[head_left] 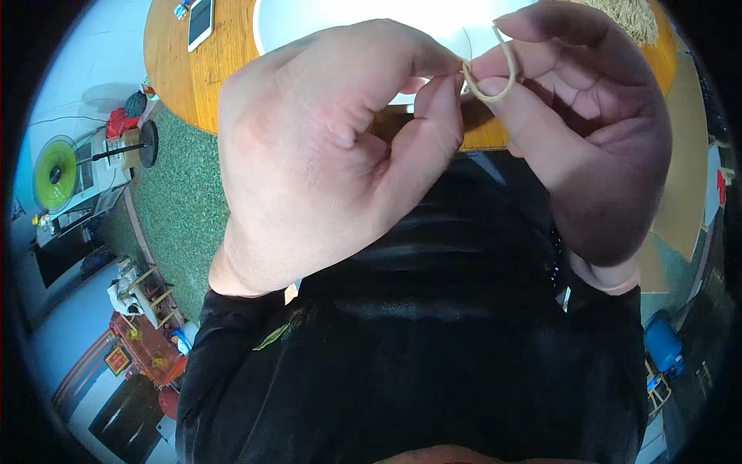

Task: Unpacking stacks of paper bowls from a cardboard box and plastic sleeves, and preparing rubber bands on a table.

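Note:
A thin cream-coloured cord (509, 71) bends into a small loop between my two hands, above the near side of a round wooden table. My left hand (332, 131) pinches the cord at the loop's left side between thumb and forefinger. My right hand (595, 124) has its thumb against the bottom of the loop, and its raised forefinger touches the cord's upper end. A fine dark strand rises from near the left fingertips. Behind my fingers lies a large white basin (278, 27), partly hidden by my hands.
On the wooden table (182, 85) lie a white phone (201, 23) at the far left and a bundle of cream cords (630, 19) at the far right. A green-yellow fan (56, 174) stands left on the floor. A blue water jug (663, 342) is at the lower right.

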A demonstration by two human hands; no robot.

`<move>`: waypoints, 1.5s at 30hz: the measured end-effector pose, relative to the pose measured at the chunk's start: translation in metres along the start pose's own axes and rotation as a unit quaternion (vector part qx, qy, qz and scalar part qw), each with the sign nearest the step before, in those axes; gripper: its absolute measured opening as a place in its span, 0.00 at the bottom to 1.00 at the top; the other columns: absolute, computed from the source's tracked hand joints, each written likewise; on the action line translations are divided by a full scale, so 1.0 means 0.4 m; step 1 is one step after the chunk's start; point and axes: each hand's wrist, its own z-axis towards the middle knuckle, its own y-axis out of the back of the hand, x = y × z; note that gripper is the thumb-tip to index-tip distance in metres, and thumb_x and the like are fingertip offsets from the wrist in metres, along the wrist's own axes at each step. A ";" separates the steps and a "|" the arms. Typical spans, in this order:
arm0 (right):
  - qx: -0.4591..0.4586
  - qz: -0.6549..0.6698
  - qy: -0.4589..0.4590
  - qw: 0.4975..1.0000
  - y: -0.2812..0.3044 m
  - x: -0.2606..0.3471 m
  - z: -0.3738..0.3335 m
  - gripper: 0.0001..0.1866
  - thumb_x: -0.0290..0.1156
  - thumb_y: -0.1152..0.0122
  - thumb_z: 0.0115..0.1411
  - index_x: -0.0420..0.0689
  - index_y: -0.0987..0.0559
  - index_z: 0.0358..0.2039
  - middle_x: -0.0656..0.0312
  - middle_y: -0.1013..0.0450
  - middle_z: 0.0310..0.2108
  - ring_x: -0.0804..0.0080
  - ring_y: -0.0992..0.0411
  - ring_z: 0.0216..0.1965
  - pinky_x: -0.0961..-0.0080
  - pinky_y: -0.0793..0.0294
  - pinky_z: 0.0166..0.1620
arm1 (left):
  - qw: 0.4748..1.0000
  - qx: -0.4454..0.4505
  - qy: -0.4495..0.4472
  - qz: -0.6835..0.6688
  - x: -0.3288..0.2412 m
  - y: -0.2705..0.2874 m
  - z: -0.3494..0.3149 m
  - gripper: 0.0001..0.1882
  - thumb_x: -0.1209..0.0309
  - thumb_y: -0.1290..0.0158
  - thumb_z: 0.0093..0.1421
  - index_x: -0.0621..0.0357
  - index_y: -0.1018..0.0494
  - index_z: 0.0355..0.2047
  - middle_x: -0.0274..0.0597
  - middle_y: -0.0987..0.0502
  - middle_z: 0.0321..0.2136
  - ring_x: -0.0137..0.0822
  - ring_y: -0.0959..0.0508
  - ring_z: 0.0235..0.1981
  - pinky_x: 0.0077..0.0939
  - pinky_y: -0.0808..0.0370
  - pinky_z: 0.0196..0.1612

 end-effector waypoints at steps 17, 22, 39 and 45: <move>-0.040 0.000 -0.055 0.998 0.056 0.018 -0.046 0.15 0.09 0.36 0.58 0.36 0.23 0.45 0.54 0.18 0.38 0.77 0.16 0.40 0.80 0.17 0.39 | 0.973 -0.052 0.190 -0.123 -0.080 -0.009 0.027 0.08 0.79 0.33 0.63 0.67 0.16 0.42 0.40 0.14 0.36 0.27 0.16 0.37 0.19 0.21 0.43; -0.059 -0.002 -0.064 0.996 0.060 -0.001 -0.047 0.15 0.09 0.36 0.58 0.36 0.23 0.45 0.54 0.18 0.38 0.77 0.16 0.40 0.80 0.17 0.39 | 0.988 -0.022 0.114 -0.102 -0.005 -0.031 0.023 0.06 0.80 0.35 0.65 0.68 0.16 0.42 0.39 0.13 0.36 0.27 0.16 0.38 0.19 0.21 0.45; -0.028 -0.165 0.253 0.953 0.067 -0.137 -0.040 0.13 0.14 0.31 0.61 0.41 0.18 0.45 0.58 0.18 0.38 0.75 0.21 0.39 0.83 0.21 0.41 | 0.987 -0.029 0.107 -0.112 -0.044 -0.022 0.036 0.06 0.78 0.35 0.65 0.66 0.16 0.42 0.39 0.13 0.37 0.27 0.16 0.39 0.20 0.22 0.47; -0.088 -0.156 0.324 0.929 0.041 -0.148 -0.041 0.12 0.14 0.30 0.61 0.40 0.17 0.44 0.62 0.18 0.36 0.83 0.25 0.32 0.88 0.27 0.36 | 0.993 0.022 0.109 -0.047 -0.070 -0.010 0.039 0.06 0.77 0.35 0.66 0.66 0.16 0.42 0.38 0.13 0.37 0.26 0.16 0.39 0.20 0.22 0.46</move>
